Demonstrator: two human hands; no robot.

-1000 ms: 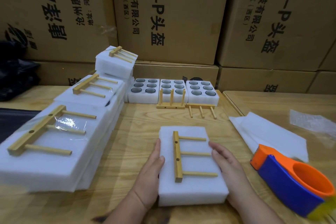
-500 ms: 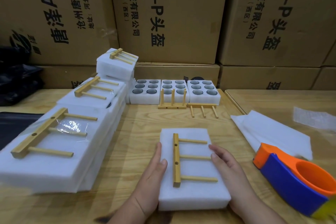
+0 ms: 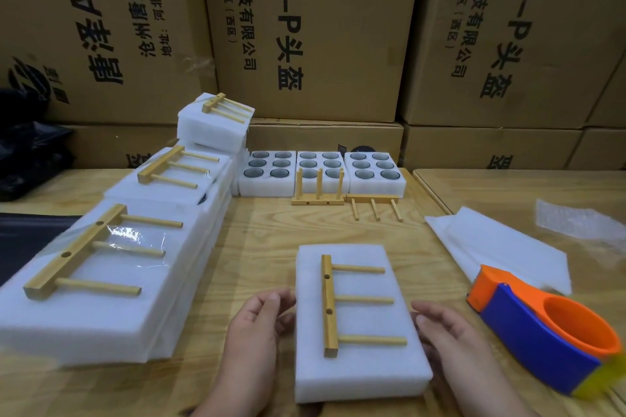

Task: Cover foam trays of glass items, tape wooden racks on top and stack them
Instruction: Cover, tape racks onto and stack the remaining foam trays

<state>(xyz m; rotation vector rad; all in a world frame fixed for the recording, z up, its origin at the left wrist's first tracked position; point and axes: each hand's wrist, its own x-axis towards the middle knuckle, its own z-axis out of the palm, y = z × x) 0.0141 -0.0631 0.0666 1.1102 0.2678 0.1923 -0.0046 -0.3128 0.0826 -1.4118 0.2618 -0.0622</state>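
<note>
Wooden table (image 3: 271, 247), hands (image 3: 250, 328) (image 3: 450, 338) flanking covered foam tray (image 3: 359, 372), fingers relaxed

Both hands have slid off the top of the covered tray (image 3: 359, 372). The left hand (image 3: 252, 332) now curls beside its left edge, the right hand (image 3: 450, 342) beside its right.

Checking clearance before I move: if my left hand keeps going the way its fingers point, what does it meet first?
The left hand points up and rightward at the covered foam tray beside it, so it would likely meet the tray's left edge first; whether they already touch is unclear.
</note>
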